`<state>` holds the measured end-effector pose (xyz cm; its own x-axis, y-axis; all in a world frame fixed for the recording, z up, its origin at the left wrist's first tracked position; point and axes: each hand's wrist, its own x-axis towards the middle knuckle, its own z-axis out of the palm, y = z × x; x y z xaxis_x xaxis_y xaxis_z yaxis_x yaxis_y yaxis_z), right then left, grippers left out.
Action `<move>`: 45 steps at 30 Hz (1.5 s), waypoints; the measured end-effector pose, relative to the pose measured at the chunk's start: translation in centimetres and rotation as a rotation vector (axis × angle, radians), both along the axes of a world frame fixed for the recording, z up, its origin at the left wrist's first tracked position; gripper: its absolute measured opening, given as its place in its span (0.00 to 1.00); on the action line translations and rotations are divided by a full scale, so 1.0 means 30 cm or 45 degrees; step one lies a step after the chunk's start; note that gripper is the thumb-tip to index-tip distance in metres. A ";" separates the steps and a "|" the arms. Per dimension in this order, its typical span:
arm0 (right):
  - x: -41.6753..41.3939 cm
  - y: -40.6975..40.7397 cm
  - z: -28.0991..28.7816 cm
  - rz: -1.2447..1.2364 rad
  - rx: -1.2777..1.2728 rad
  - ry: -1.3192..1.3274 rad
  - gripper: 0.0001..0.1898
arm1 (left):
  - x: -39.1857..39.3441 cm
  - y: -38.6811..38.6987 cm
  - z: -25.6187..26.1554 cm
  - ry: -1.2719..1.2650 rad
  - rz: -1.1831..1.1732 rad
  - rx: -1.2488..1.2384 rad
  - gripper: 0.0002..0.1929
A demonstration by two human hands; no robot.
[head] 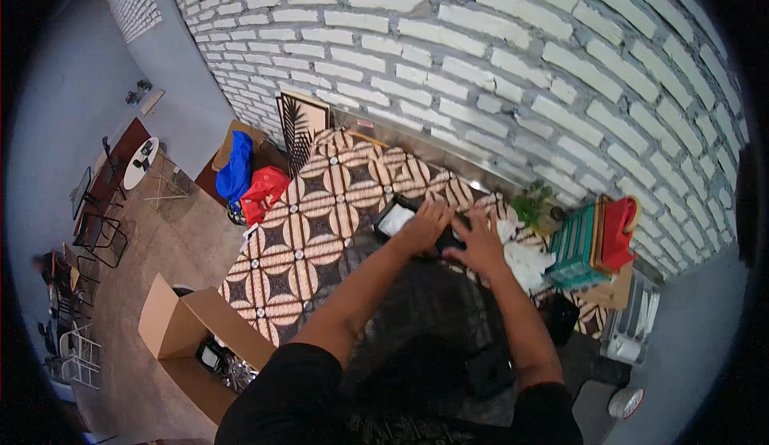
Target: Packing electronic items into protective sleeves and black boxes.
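My left hand [425, 227] lies over the right part of a black container [382, 224] with a white patch [396, 220] on top; its fingertips are partly hidden, so its grip is unclear. Just to the right, my right hand [482, 245] has its fingers spread, with the thumb close to a dark thing between the hands. Both hands are above a table covered with a brown-and-cream patterned cloth [343, 217]. Crumpled white plastic or paper [527, 266] lies right of my right hand.
A potted plant [534, 207], a teal striped box [574, 241] and a red bag [619, 235] stand at right against the white brick wall [474, 75]. An open cardboard box [225, 319] with packed items sits at lower left. Blue [235, 168] and red bags [264, 192] lie beyond the table.
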<state>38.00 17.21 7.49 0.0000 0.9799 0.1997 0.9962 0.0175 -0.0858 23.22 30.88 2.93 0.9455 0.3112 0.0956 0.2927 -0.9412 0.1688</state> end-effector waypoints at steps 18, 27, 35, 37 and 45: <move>-0.750 -0.851 -0.131 -0.425 0.075 0.850 0.14 | -0.743 -0.808 -0.028 -0.313 0.442 -0.845 0.21; -0.690 -1.171 0.046 -1.389 0.998 1.396 0.18 | -0.305 -0.894 -0.150 -0.370 -0.047 -0.977 0.20; -0.865 -1.349 0.163 -1.175 1.742 2.371 0.24 | -0.171 -1.019 -0.099 -0.117 0.013 -0.575 0.13; -0.914 -1.297 0.195 -1.195 1.729 2.131 0.25 | -0.220 -0.974 -0.105 -0.559 -0.024 -0.508 0.10; -1.039 -1.038 0.103 -0.905 0.836 1.004 0.28 | -0.547 -1.060 0.074 -0.664 -0.237 -1.786 0.07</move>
<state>6.81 -13.93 10.57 0.8304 0.4290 0.3556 0.4837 -0.2381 -0.8422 6.81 -0.91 5.15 0.9356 0.3152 0.1591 -0.1840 0.0509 0.9816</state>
